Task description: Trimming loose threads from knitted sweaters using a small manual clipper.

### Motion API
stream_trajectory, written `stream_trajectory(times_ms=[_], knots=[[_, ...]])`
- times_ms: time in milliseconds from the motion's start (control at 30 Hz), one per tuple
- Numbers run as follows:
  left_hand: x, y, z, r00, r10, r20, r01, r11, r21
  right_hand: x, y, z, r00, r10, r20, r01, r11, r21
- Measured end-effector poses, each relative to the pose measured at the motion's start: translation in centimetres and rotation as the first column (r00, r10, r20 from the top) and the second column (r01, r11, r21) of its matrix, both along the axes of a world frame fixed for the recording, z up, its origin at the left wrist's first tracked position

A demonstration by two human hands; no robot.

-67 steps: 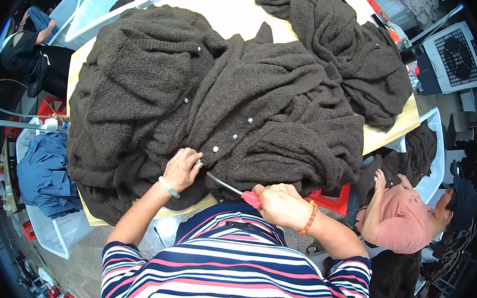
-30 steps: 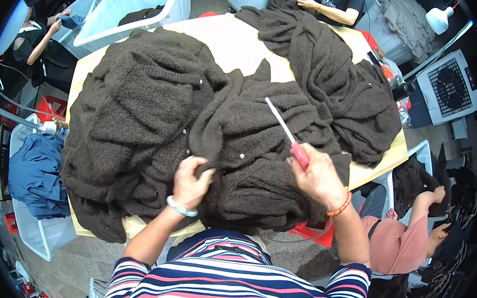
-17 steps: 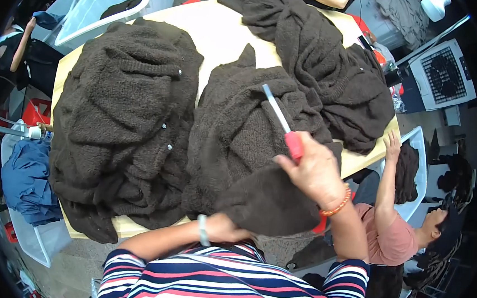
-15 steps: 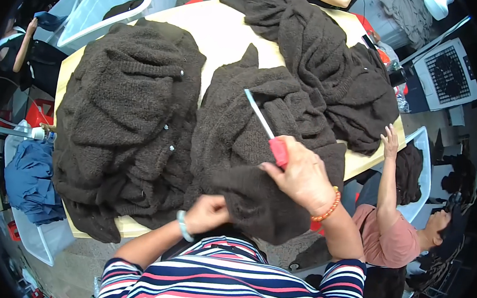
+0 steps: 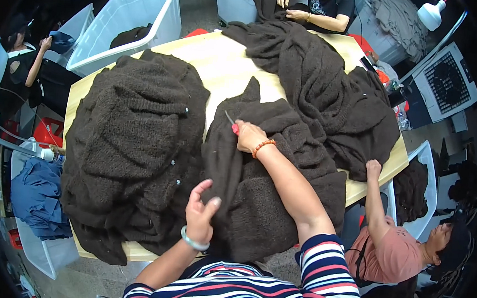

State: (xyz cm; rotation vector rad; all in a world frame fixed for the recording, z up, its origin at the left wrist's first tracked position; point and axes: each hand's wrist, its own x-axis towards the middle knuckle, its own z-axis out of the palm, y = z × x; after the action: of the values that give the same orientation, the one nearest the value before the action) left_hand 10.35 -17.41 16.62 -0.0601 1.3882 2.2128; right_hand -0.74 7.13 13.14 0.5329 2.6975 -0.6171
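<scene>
dark brown knitted garment [image 5: 264, 212] lies rumpled and unfolded at the centre of the frame, on a pale yellow wooden table [image 5: 225, 64]. left hand [image 5: 200, 216]: fingers spread, apparently empty, just beside it. right hand [image 5: 250, 137]: fingers closed around a red-handled metal tool [image 5: 235, 128], over the garment's upper part; whether cloth is also gripped, cannot tell. handling appears unfinished. dark brown knitted heap [image 5: 131, 129], left of frame, lies apart from both hands; finished pieces cannot be distinguished.

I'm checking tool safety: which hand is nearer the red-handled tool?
Right: the right hand grips the red-handled tool; the left hand is apart from it, open, lower in the picture.
</scene>
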Motion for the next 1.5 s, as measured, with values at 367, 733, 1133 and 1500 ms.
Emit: stream_trajectory(times_ms=[367, 733, 1133, 1500], knots=[[4.3, 1.6, 5.2, 0.346, -0.411, -0.844, 0.329, 0.895, -0.301, 15.9, 14.0, 12.6, 0.802, -0.256, -0.539, 0.185, 0.965, -0.184], [4.6, 1.1, 3.2, 0.870, -0.492, 0.027, 0.481, 0.860, 0.170, 37.3, 6.7, 10.5, 0.710, -0.657, -0.252, 0.632, 0.753, -0.181], [8.7, 5.7, 2.9, 0.834, -0.552, 0.012, 0.542, 0.822, 0.174, 17.9, 2.4, 16.6, 0.912, -0.235, -0.337, 0.286, 0.952, 0.110], [9.3, 4.1, 2.1, 0.848, -0.466, -0.254, 0.470, 0.882, -0.048, 5.7, 3.8, 8.2, 0.955, -0.215, -0.202, 0.236, 0.968, 0.086]])
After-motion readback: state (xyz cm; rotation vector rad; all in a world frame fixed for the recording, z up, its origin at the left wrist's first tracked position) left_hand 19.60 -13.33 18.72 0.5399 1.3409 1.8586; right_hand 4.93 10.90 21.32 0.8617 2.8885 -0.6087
